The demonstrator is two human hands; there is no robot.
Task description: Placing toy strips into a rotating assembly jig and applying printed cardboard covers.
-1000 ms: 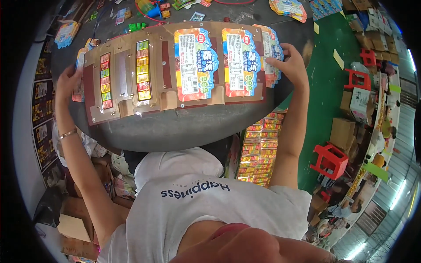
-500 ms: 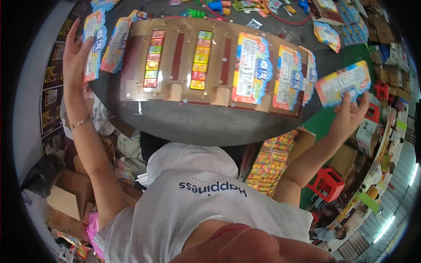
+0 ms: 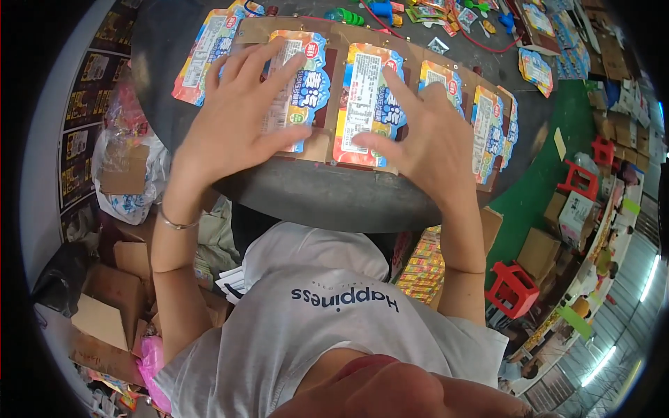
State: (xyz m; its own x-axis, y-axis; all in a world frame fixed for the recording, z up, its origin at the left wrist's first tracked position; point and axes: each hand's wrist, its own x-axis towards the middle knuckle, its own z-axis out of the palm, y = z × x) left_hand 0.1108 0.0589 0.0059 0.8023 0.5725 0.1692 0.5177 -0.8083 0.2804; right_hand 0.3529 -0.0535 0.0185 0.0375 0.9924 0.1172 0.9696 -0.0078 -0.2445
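Four colourful printed cards with scalloped edges lie in a row along a brown jig board [image 3: 322, 146] on a dark round table. My left hand [image 3: 233, 132] spreads its fingers across the leftmost card [image 3: 317, 80], its thumb on the lower part. On the neighbouring card [image 3: 359, 83], the thumb and index finger of my right hand [image 3: 437, 143] rest wide apart. That hand partly hides a third card [image 3: 437, 73]. Farther right a fourth card [image 3: 486, 136] lies over the board, another behind it. Candy strips in the slots are hidden now.
More cards [image 3: 197, 73] lie left of the board. Loose small packets [image 3: 425, 14], a green coiled piece [image 3: 345, 15] and a red cord [image 3: 481, 45] are on the far side. Below the table stands a carton of packed candy [image 3: 423, 268]; red stools [image 3: 512, 289] stand right.
Both hands have come inward from the sides, and the cards they held now lie on the board over the two candy strips. The fingers have spread apart.
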